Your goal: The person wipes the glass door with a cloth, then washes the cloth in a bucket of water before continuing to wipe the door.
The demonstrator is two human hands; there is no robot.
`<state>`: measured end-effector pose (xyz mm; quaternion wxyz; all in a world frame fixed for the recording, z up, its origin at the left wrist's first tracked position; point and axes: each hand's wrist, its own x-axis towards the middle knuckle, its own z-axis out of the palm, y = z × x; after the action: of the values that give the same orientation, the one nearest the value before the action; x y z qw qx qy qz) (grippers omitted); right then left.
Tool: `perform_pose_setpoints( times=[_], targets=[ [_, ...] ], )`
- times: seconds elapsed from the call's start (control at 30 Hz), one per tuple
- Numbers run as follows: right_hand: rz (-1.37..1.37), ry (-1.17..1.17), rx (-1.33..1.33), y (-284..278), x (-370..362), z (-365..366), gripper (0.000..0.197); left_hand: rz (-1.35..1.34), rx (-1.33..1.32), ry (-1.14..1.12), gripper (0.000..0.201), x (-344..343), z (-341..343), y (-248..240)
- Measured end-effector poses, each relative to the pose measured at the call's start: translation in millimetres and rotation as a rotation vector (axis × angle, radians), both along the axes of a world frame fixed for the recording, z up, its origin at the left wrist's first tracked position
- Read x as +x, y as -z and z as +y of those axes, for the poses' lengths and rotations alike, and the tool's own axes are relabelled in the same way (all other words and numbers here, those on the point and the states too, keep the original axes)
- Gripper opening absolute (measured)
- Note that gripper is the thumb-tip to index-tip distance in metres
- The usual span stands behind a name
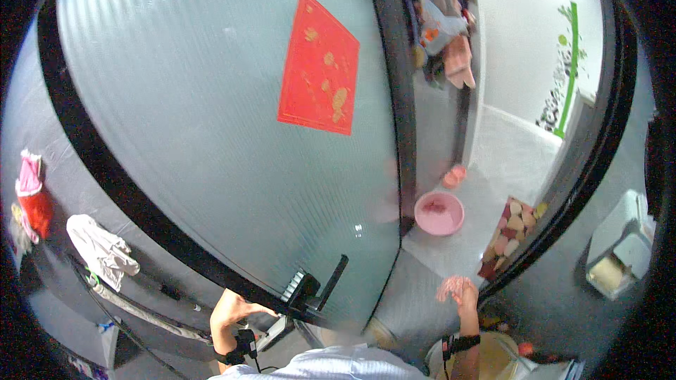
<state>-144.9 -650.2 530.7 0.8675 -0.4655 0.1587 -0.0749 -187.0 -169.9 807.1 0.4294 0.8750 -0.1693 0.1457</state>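
A large ribbed glass door (211, 112) in a black frame fills the left and middle of the view. At its lower edge is my left hand (231, 309), one finger stretched along the black frame towards the black door handle (327, 288). Its other fingers are partly hidden. A pale stick-like part (274, 334) lies just below that hand; whether they touch is unclear. To the right, my right hand (461, 292) is raised in front of the doorway with its fingers apart and blurred, holding nothing that I can see.
Past the doorway, a pink basin (439, 214) and pink slippers (455, 176) are on the grey floor beside a stone-patterned mat (510, 236). A red sheet (320, 63) is on the glass. White cloth (102, 250) hangs at left; a white tissue holder (620, 253) is at right.
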Motion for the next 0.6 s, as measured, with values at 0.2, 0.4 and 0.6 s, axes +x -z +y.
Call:
perform_pose_setpoints(
  times=[0.2, 0.4, 0.6],
  targets=[
    [0.069, 0.156, -0.027, 36.2, -23.3, -15.8, 0.038, 0.084, 0.433, 0.001, 0.043, -11.3, -0.5, 34.3],
    [0.158, 0.406, 0.091, 63.2, -36.9, -26.2, 0.023, -0.012, 0.693, 0.075, 0.039, -28.9, -10.6, 66.4],
    [0.258, 0.487, 0.087, 24.9, -75.3, -27.0, 0.028, -0.13, 0.862, 0.2, 0.036, -2.0, -11.1, 67.7]
  ],
)
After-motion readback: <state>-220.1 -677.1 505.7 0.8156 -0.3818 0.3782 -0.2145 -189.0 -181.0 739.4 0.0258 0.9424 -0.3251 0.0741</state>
